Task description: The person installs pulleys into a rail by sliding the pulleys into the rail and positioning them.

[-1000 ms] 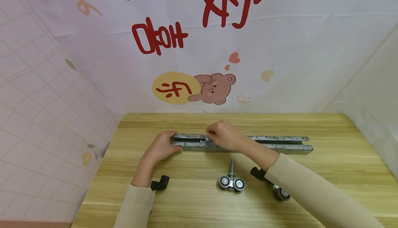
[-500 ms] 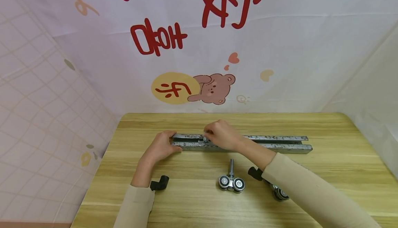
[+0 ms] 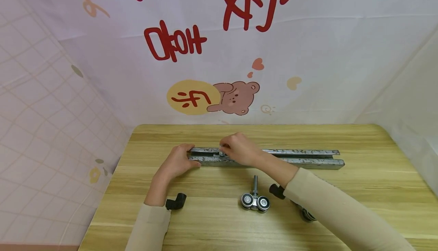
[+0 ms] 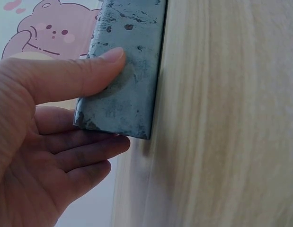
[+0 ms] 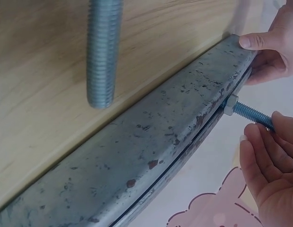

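A long steel rail (image 5: 137,132) lies on the wood-grained table (image 3: 212,224), its grey surface mottled with dark pits and rusty flecks, a narrow slot running along its top between rolled lips. At the rail's left end, the left hand (image 3: 177,161) pinches the metal, thumb flat against the near wall, fingers at the far side and end. Out of the slot, left of the rail's middle, stands a threaded bolt (image 5: 253,113) with a hexagonal nut (image 5: 230,105) at its base; the right hand (image 3: 241,148) pinches its tip. Nearer than the rail's middle rests a roller trolley (image 3: 254,202), black-rimmed round wheels under a ridged stud. A matte black elbow (image 3: 176,201) sits before the rail's left end; before its right half, a sleeve (image 3: 335,205) partly hides another trolley (image 3: 308,215).
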{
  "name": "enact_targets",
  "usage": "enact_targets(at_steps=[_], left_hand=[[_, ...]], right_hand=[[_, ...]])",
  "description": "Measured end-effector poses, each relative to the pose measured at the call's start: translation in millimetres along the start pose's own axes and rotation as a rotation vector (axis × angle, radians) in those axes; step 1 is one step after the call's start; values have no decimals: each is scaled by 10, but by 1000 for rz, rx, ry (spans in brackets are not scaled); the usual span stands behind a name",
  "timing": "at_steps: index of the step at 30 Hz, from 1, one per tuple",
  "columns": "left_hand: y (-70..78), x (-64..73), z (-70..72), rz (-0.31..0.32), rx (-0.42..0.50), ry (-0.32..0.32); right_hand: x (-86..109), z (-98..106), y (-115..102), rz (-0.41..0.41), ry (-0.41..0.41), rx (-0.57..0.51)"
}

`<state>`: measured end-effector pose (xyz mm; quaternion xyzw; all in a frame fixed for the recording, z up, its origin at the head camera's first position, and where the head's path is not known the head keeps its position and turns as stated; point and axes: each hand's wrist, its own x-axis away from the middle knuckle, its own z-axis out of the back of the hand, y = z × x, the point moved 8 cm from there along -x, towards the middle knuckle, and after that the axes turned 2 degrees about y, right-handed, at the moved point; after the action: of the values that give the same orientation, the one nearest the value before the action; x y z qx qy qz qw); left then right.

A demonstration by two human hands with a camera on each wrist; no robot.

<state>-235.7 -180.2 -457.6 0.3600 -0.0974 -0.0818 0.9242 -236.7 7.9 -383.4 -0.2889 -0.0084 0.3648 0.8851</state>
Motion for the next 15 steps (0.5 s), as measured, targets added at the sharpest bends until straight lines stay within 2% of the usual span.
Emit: enact_targets(at_steps=[12, 15], left_hand=[[33, 13, 8, -3, -4, 0], [31, 10, 3, 4, -2, -4]], right_hand=[[-39, -37, -33, -1, -23, -8], [-29, 6, -51, 10, -6, -4]])
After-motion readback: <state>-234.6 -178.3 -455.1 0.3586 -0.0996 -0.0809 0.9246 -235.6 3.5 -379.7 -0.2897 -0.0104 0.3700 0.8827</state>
